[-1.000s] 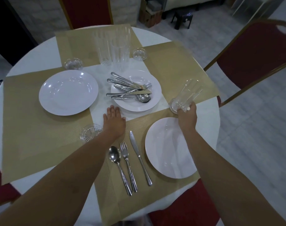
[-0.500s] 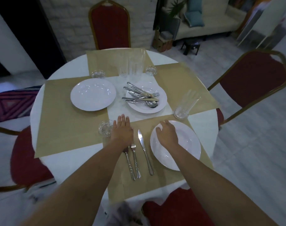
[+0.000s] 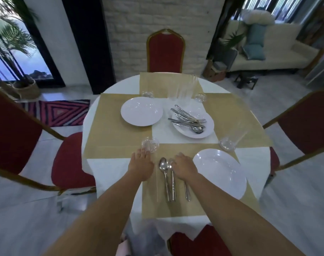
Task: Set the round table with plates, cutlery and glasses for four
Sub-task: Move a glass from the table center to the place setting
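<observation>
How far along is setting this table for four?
Done: near place has plate, spoon, fork, knife and glass. In hand: right hand covers the knife; left hand flat on the mat. Left: three other places; cutlery piled on centre plate, glasses stacked.

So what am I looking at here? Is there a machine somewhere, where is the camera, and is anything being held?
No machine here: these are a person's two bare arms, filmed by one wide camera worn on their head, looking down at a round table with gold mats. In front lie a spoon, fork and knife beside a white plate, with a tall glass beyond it. Further off are an empty plate, a third plate heaped with spare cutlery, more tall glasses and small glass dishes. The left hand lies flat by one dish, holding nothing. The right hand covers the tops of the fork and knife; whether it pinches one is hidden.
</observation>
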`<state>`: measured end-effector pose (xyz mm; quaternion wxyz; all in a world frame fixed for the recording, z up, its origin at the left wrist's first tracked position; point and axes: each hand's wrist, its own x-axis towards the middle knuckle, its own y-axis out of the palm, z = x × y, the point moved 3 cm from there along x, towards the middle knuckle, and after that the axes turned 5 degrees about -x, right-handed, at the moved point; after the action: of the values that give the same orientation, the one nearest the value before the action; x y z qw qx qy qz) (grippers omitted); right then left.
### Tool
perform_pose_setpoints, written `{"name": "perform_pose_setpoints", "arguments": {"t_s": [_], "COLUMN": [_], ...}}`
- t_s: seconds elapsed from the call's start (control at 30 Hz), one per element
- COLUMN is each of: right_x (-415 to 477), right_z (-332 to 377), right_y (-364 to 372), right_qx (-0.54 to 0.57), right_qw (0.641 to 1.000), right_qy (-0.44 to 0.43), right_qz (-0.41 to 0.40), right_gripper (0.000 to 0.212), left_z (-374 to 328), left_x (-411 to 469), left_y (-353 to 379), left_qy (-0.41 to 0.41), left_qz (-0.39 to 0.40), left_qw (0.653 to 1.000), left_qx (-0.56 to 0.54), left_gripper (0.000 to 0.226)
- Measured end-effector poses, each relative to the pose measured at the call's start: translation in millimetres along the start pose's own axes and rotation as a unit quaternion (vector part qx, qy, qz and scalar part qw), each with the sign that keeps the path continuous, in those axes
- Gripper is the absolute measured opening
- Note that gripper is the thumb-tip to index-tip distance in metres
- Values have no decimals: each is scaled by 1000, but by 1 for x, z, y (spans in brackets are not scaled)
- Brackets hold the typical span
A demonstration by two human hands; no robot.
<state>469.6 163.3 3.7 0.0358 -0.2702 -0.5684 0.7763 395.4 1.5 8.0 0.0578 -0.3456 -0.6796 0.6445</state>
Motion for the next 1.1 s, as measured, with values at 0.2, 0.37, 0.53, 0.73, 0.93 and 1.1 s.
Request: {"name": "perform_pose_setpoints", "arguments": {"t_s": [0.2,0.37,0.53,0.73,0.93,1.1], "right_x": [9,16,29,53,87,112], "right_z": [24,48,81,113,134,145], "right_y": [4,1,-10,-14,-16,-19], "right_qx": [7,3,50,107,135,165], "right_qw": [1000,1000,998,990,980,965], "right_qy": [5,11,24,86,145,196], "right_qz": [22,9,-11,-26,-30,-53], "right_gripper": [49,40,40,42,47,37], "left_z": [33,64,95,139,177,201], "left_x": [-18,-19,-7,27,73,112], "left_y": [-2,-10,-25,-50,-84,-94], "left_qy": [-34,-57,-51,-8,56,95], "left_qz": [17,15,12,13,13,27], "left_qw": [999,998,998,1000,998,994], "left_qx": [-11,-23,-28,-21,5,38], "left_gripper": [59,61,60,60,62,62]}}
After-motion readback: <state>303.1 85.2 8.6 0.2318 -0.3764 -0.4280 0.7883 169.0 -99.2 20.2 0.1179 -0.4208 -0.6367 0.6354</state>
